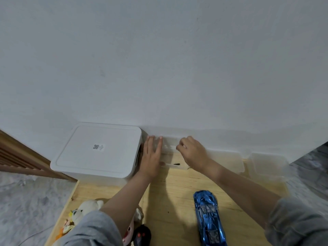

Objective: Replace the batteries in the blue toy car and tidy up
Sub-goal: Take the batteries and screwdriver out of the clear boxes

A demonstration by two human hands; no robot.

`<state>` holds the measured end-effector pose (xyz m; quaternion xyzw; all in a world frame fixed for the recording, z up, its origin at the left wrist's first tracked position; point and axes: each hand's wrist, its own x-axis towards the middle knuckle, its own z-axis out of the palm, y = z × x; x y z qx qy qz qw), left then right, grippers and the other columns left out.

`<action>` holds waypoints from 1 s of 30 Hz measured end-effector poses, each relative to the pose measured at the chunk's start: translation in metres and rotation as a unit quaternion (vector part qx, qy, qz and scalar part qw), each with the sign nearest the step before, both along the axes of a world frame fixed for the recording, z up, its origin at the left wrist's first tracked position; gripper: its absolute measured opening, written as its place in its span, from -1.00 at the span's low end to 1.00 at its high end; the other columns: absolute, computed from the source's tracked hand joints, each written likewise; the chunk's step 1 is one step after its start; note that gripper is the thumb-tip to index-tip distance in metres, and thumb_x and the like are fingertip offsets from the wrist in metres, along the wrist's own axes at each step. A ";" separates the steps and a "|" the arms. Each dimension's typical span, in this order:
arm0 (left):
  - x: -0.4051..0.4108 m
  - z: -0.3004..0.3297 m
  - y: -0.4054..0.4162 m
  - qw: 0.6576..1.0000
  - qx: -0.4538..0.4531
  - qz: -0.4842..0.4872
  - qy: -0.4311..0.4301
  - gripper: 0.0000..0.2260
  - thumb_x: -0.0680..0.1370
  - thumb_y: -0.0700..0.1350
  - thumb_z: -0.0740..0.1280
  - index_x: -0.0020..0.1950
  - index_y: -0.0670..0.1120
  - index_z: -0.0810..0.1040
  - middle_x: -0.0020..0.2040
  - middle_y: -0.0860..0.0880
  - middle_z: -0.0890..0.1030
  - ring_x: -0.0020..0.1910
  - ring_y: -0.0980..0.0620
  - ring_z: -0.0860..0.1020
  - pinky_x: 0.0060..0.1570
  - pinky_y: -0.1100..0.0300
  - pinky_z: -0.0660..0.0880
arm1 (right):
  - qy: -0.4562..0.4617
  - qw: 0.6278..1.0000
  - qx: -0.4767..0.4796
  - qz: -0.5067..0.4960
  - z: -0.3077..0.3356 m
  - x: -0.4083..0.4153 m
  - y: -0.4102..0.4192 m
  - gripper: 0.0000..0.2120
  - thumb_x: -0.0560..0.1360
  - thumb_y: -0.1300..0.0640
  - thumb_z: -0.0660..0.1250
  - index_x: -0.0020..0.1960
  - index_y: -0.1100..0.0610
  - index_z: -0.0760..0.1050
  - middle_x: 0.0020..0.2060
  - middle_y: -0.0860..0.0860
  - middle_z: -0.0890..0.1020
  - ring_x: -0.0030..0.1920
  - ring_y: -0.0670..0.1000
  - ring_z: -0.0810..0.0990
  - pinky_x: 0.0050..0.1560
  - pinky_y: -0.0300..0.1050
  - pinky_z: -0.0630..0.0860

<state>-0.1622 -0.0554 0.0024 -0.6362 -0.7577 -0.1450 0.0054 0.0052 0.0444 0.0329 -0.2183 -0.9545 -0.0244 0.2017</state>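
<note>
while a glossy, streamlined blue toy car [209, 219] lies on the pale wooden table [170, 192], near its front edge, the left hand [150, 157] rests flat with straight fingers on a clear plastic box [170, 153]. beside it, the right hand [192, 153] curls over that box's rim, apparently pinching it.

Soft, even indoor light, somewhat dim — the white wall [159, 59] reads grey-blue and darkens toward the corners. Both forearms cast faint, diffuse shadows forward on the wooden table [168, 196]. Wide-angle distortion bows the edges. The blue toy car [208, 217] shows sharp glints — the hands look slightly soft.
</note>
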 end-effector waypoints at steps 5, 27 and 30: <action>0.000 0.007 0.002 0.999 -0.035 0.021 -0.009 0.04 0.14 -0.06 0.65 0.50 -0.17 0.19 0.39 -0.34 0.29 0.39 -0.37 0.26 0.27 -0.09 0.34 | -0.140 0.977 -0.160 -0.026 -0.023 -0.003 -0.003 -0.79 0.46 0.37 0.26 0.04 0.23 0.57 -0.08 0.11 0.59 -0.02 0.15 0.56 -0.25 0.01 0.53; 0.004 0.012 0.003 0.997 -0.061 0.025 -0.042 -0.05 0.29 -0.15 0.56 0.54 -0.15 0.08 0.47 -0.34 0.16 0.47 -0.37 0.10 0.30 -0.13 0.33 | -0.327 0.927 -0.180 -0.037 -0.019 -0.032 0.015 -0.82 0.49 0.35 0.14 -0.06 0.26 0.52 -0.07 0.14 0.52 -0.11 0.18 0.55 -0.29 -0.06 0.36; 0.004 0.012 0.003 0.998 -0.047 0.026 -0.040 -0.08 0.30 -0.19 0.53 0.53 -0.16 0.09 0.47 -0.34 0.15 0.47 -0.36 0.09 0.33 -0.14 0.29 | -0.273 0.937 -0.215 -0.036 -0.013 -0.016 0.011 -0.77 0.49 0.31 0.13 0.02 0.26 0.54 -0.02 0.11 0.48 -0.10 0.18 0.53 -0.25 -0.03 0.40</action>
